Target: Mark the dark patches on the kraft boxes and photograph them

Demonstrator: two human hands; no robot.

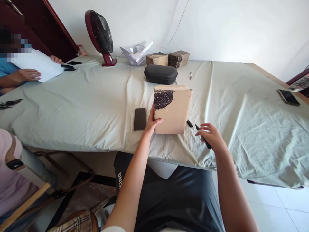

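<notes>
A brown cardboard box (172, 112) stands upright on the cloth-covered table in front of me. Dense black scribble fills its upper left corner, and a short black mark shows near the upper right. My left hand (153, 122) grips the box's lower left edge, thumb on the front face and the other fingers mostly hidden behind. Right of the box, my right hand (209, 135) has its fingers around an uncapped black marker (207, 143), whose tip points up and left. The marker's black cap (189, 123) lies between the box and that hand.
Left of the box lies a phone (140, 119). Behind it are a black case (161, 74), two smaller boxes (180, 58), a paper-filled container (136, 56) and a fan (100, 37). Another phone (289, 97) lies far right. A person holding white paper (45, 66) sits at left.
</notes>
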